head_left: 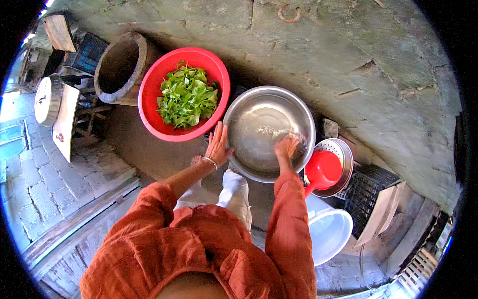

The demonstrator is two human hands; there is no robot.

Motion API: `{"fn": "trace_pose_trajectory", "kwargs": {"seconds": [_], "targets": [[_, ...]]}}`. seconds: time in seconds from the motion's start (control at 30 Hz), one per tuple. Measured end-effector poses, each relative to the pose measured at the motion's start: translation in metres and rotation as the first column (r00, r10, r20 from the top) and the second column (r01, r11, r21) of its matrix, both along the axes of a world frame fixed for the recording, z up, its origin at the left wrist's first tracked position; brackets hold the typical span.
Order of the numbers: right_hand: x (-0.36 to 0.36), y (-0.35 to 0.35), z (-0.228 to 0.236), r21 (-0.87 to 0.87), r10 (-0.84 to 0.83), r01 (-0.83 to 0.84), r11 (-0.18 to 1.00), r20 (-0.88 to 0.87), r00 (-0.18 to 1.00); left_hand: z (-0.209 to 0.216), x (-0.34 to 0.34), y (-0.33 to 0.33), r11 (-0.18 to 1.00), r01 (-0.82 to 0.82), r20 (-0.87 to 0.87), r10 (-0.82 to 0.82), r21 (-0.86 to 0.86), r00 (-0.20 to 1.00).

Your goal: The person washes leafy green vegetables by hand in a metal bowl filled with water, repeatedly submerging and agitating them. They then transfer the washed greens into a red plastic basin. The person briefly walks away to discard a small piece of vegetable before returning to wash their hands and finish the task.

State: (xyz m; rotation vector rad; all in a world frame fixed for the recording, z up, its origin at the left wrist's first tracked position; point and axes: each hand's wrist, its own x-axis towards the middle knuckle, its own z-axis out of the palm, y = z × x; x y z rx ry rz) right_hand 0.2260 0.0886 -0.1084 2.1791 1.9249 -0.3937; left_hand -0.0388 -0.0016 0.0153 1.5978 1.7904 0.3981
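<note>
A wide steel basin (239, 130) with water in it stands in front of me. My right hand (286, 145) dips into the water at its right side, where pale ripples and splashes show. Its fingers are blurred in the water, so I cannot make out whether they hold anything. At the basin's left rim lies my left hand (217, 147), open, fingers stretched out and thumb apart, with a bracelet on the wrist. Up and to the left, a red basin (149, 115) holds a heap of green leaves (188, 97), which neither hand touches.
Right of the steel basin, a red dipper (323, 170) rests over a metal colander (343, 152). Nearer me stands a pale plastic tub (343, 239), beside a dark crate (366, 197). A round hollow clay vessel (135, 74) stands far left. A stone wall (348, 60) runs behind.
</note>
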Motion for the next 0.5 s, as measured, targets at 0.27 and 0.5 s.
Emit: {"fn": "trace_pose_trajectory", "kwargs": {"seconds": [0.27, 0.5], "targets": [[-0.112, 0.078, 0.053, -0.164, -0.304, 0.265, 0.950, -0.303, 0.903, -0.008, -0.005, -0.028, 0.964, -0.186, 0.071, 0.202, -0.191, 0.977], [-0.167, 0.044, 0.033, 0.028, 0.116, -0.118, 0.993, -0.509, 0.853, -0.007, 0.000, -0.022, 0.936, -0.244, 0.159, 0.289, -0.254, 0.944]]}}
